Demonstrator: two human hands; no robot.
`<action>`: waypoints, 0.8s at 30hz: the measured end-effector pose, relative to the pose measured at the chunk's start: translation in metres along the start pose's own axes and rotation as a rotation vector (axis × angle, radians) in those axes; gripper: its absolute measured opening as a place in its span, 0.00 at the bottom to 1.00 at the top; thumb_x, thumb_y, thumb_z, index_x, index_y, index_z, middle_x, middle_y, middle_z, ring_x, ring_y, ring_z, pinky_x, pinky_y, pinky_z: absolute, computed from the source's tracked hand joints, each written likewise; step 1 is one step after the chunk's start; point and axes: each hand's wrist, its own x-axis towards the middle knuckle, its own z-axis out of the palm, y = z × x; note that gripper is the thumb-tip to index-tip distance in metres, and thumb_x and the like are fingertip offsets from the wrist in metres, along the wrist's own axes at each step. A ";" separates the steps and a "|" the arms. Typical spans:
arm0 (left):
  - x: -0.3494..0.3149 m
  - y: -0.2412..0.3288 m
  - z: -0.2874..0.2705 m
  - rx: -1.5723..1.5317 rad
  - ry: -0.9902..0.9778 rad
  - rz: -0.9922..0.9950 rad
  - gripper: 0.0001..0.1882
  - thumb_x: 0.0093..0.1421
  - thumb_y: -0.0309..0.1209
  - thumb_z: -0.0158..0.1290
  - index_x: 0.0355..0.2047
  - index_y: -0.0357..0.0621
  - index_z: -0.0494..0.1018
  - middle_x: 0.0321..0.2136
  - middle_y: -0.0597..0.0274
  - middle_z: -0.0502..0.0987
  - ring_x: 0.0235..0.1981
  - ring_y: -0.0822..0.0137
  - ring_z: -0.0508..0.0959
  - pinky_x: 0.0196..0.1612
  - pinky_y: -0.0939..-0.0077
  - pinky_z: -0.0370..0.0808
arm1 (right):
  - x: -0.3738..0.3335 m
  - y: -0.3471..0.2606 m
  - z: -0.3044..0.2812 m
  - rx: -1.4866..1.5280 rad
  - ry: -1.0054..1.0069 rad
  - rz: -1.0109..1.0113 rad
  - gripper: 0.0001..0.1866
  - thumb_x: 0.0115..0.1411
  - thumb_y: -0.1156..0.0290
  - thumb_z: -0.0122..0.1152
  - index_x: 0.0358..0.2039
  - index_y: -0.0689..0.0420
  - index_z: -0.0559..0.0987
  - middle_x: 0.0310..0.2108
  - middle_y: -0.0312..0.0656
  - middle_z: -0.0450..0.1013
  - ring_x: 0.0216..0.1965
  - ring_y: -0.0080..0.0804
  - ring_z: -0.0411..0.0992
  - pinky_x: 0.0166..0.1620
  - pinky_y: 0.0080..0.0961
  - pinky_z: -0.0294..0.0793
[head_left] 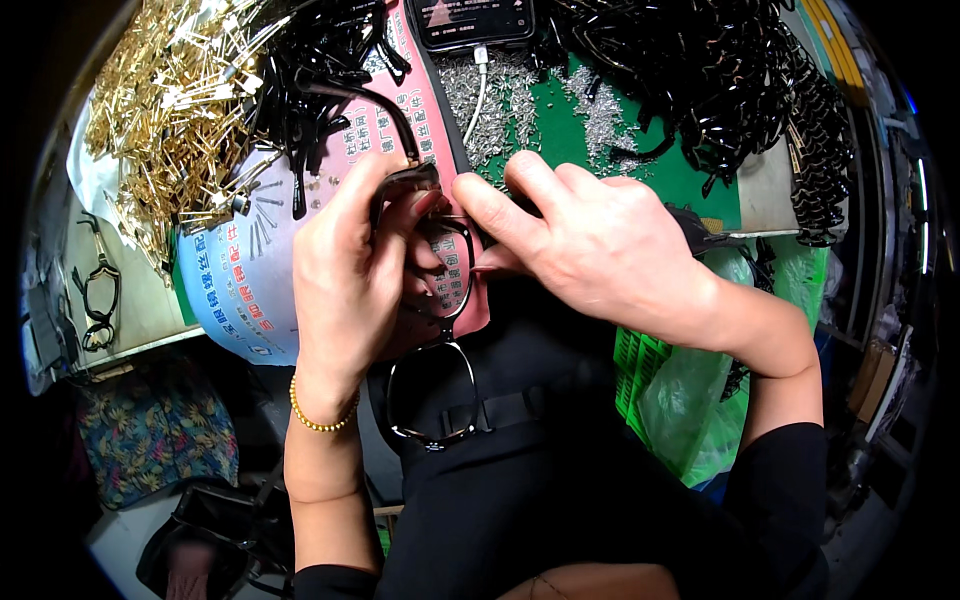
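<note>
A black eyeglass frame (447,333) hangs below my fingers over the front edge of the bench. My left hand (340,245) is closed around its upper end, together with a black temple arm (398,112) that points up and away. From the right, my right hand (605,235) pinches at the same end of the frame, thumb beside the upper rim and index finger near the hinge. Something thin and metallic shows between the two hands, too small to name. The hinge itself is mostly hidden by my fingers.
Gold metal temple cores (185,110) are heaped at the left, black temples (310,80) beside them. Small silver screws (600,110) lie on a green mat (560,140), below a phone (475,22) with a white cable. Black frames (690,80) pile up right; green bags (690,400) hang below.
</note>
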 end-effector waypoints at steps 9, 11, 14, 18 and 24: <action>0.061 0.003 -0.010 -0.107 0.303 0.188 0.13 0.73 0.26 0.49 0.55 0.35 0.72 0.39 0.59 0.81 0.27 0.75 0.81 0.27 0.84 0.80 | -0.022 0.028 -0.038 0.161 -0.067 0.254 0.20 0.58 0.74 0.65 0.50 0.56 0.70 0.36 0.44 0.67 0.30 0.41 0.75 0.31 0.36 0.76; 0.059 0.012 -0.006 -0.158 0.333 0.234 0.19 0.75 0.31 0.46 0.62 0.34 0.68 0.46 0.55 0.79 0.27 0.73 0.81 0.30 0.82 0.83 | -0.032 0.033 -0.039 0.157 -0.112 0.289 0.18 0.60 0.74 0.64 0.51 0.54 0.72 0.36 0.43 0.68 0.30 0.41 0.75 0.31 0.36 0.76; 0.039 0.020 -0.004 -0.144 0.517 0.389 0.21 0.77 0.39 0.41 0.61 0.35 0.66 0.33 0.62 0.77 0.21 0.82 0.74 0.15 0.88 0.68 | -0.044 0.024 -0.039 0.231 -0.188 0.386 0.19 0.64 0.68 0.63 0.56 0.45 0.75 0.36 0.42 0.67 0.28 0.41 0.75 0.30 0.37 0.76; 0.010 0.010 -0.017 -0.367 0.566 0.162 0.19 0.77 0.39 0.42 0.59 0.37 0.66 0.29 0.71 0.67 0.20 0.84 0.58 0.14 0.88 0.55 | -0.043 0.024 -0.040 0.200 -0.287 0.396 0.28 0.59 0.76 0.58 0.61 0.46 0.73 0.37 0.49 0.68 0.31 0.40 0.78 0.32 0.35 0.79; -0.030 -0.021 -0.031 -0.238 0.628 0.373 0.19 0.77 0.33 0.42 0.57 0.27 0.68 0.44 0.55 0.75 0.44 0.64 0.80 0.50 0.65 0.78 | -0.041 0.028 -0.035 0.206 -0.274 0.363 0.30 0.58 0.77 0.57 0.62 0.46 0.73 0.37 0.51 0.68 0.30 0.41 0.79 0.31 0.35 0.79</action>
